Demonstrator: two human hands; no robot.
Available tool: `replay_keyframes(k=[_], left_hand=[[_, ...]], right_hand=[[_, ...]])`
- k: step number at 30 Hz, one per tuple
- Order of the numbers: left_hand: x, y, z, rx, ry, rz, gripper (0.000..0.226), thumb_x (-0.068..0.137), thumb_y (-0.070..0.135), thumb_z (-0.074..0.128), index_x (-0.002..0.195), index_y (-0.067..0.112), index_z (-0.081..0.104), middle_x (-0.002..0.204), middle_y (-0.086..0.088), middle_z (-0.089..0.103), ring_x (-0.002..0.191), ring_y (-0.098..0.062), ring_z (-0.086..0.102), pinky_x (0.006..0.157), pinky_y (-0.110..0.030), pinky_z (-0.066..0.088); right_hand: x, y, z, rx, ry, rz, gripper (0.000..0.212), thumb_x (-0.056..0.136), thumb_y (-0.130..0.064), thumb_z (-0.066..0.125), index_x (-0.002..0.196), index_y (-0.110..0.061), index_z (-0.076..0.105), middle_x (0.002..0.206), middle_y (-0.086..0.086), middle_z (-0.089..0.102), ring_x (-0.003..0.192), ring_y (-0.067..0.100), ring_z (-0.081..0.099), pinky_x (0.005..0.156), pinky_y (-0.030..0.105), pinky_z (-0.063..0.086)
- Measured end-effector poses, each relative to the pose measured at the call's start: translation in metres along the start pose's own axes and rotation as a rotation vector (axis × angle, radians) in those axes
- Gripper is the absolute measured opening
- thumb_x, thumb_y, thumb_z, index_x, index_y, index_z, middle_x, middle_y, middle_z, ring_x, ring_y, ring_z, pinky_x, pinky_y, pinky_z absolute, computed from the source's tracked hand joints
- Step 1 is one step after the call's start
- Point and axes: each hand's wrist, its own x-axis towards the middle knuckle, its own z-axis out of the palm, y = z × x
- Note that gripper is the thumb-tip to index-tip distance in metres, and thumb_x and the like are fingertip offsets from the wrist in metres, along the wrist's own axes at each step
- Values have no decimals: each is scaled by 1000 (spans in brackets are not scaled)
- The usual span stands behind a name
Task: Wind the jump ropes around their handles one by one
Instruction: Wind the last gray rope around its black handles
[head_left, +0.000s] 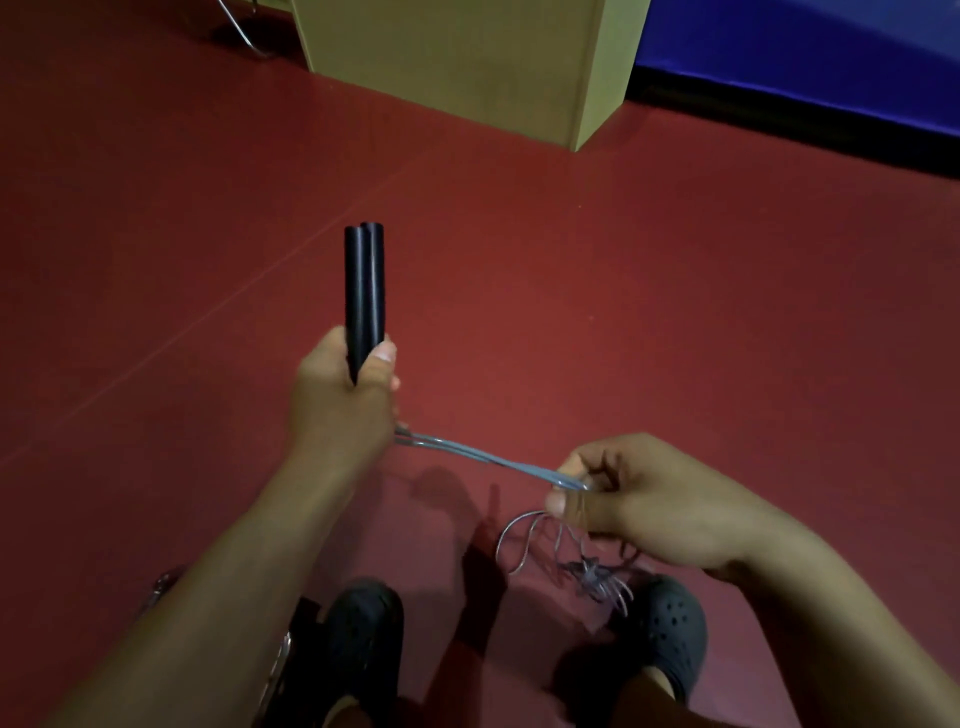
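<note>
A person stands on a red floor (623, 260) and looks down at two hands. The left hand (340, 395) has its fingers curled tight around two black handles (364, 283). The handles are pressed side by side and point up and away from the body. The hand holds them at their lower end, so most of each handle sticks out above the fist.

A thin grey rope (478, 456) comes out below the left hand and runs straight across to the right hand (631, 501). The right hand pinches the rope between its thumb and bent fingers and seems to pull it tight. It sits lower than the handles and closer to the body.

Below the right hand the rest of the rope hangs in a loose bunch of loops (566, 553), just above a dark shoe (667, 631). A second dark shoe (363, 631) is right under the handles.

No rope shows on the part of the handles that can be seen. So the winding looks like it is only starting. All those loops are still left to wrap. It is too dark to tell if other ropes wait near the feet.
</note>
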Motion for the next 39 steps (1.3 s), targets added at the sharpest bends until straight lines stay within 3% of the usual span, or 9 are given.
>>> replay_keyframes(k=[3,6,10,13,16,23,27,31,39], left_hand=[[0,-8,-10,208,-68,80,18,96,15,58,79,14,57,63,-4,60,55,-25,57,56,-37,48],[-11,-5,-13,457,-484,103,18,95,14,60,78,12,57,60,1,55,56,-23,55,55,-36,45],[-29,5,-13,277,-888,-185,15,99,14,55,97,19,68,68,3,64,63,-14,66,58,-30,55],[-30,14,-19,58,-929,-314,19,101,9,51,106,14,69,83,4,71,78,-18,73,59,-27,54],[-26,19,-28,18,-865,-346,18,101,4,49,106,7,67,76,3,70,55,-9,62,45,-21,44],[-24,24,-36,3,-837,-416,28,98,34,52,97,12,69,67,-2,58,39,-6,37,35,-17,27],[-27,26,-39,-31,-940,-454,52,81,59,52,101,16,73,64,2,63,35,-7,34,37,-15,23],[-29,27,-43,-97,-1148,-479,46,84,47,70,112,12,70,72,0,60,43,-9,49,34,-16,32],[-42,36,-33,-149,-1242,-488,35,98,12,58,121,-14,55,69,3,64,54,-5,64,45,-11,45]], right_hand=[[4,4,-5,-86,171,43,31,83,-39,75,68,-15,65,53,-1,56,52,13,47,55,29,40],[7,5,-3,-55,329,34,42,81,-48,72,64,-12,59,52,7,56,49,15,47,53,33,40],[10,2,-3,-25,519,15,47,77,-51,74,56,-16,52,46,-9,37,43,9,33,46,25,28],[10,1,-3,-111,540,121,63,64,-71,69,51,-13,45,44,-2,39,41,14,33,43,23,26],[10,2,-2,-109,474,196,69,54,-82,62,56,-15,48,52,6,43,51,18,35,54,29,29],[11,-6,-4,489,299,44,24,97,-24,56,77,-12,56,59,-1,32,48,10,29,45,23,26],[12,-8,1,417,356,-5,22,100,-24,52,84,-13,63,63,0,35,49,9,34,57,31,46],[14,-7,3,346,476,-111,23,95,-27,58,83,-10,69,60,-2,37,52,11,34,50,28,32],[20,-6,8,421,585,-125,9,88,-18,69,84,-15,62,55,-7,44,44,1,35,42,14,29]])
